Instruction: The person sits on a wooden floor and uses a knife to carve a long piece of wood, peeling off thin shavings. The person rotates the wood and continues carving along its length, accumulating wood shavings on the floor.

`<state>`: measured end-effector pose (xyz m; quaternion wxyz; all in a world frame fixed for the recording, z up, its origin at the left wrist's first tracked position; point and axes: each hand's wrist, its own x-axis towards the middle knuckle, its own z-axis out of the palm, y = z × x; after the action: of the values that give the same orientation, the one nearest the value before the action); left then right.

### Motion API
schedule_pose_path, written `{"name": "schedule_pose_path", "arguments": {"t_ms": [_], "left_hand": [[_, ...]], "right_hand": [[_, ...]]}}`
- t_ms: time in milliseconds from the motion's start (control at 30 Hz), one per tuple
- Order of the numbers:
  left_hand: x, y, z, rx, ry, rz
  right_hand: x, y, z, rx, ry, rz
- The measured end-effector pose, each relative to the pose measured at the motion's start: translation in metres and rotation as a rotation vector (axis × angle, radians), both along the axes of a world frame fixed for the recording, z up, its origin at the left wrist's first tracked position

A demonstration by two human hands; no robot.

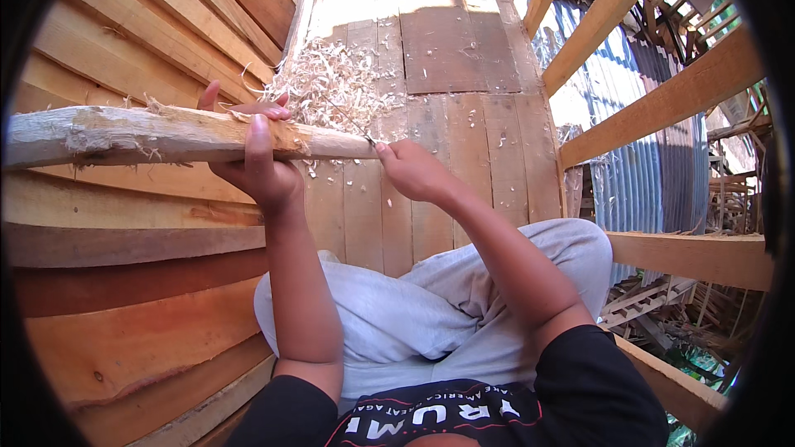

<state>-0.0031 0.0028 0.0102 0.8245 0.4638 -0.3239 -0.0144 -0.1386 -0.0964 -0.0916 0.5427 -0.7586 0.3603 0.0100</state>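
A pale, roughly shaved wooden pole [132,134] runs across from the left edge to the middle of the view, with frayed fibres along its upper side. My left hand [269,174] is closed around it from below, the thumb over the near side and some fingers showing beyond the far side. At the pole's right end, my right hand [412,170] is closed around what looks like a knife [354,126]. Only a thin dark blade shows, slanting up and left from the fist; the handle is hidden in the fingers.
Curly wood shavings [339,79] are heaped on the plank floor [451,136] beyond the pole. A board wall [149,348] stands close on the left. Wooden railings [662,108] border the right, with corrugated metal sheets [625,182] outside. My crossed legs [397,306] are below my hands.
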Motion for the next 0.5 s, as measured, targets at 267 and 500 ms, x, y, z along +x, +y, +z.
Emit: {"name": "schedule_pose_path", "arguments": {"t_ms": [267, 500], "left_hand": [[0.030, 0.011, -0.013, -0.134, 0.250, -0.041], [0.020, 0.012, -0.012, -0.158, 0.121, -0.115]], "right_hand": [[-0.015, -0.011, -0.046, 0.241, 0.239, -0.136], [0.004, 0.010, -0.009, 0.031, -0.062, 0.031]]}}
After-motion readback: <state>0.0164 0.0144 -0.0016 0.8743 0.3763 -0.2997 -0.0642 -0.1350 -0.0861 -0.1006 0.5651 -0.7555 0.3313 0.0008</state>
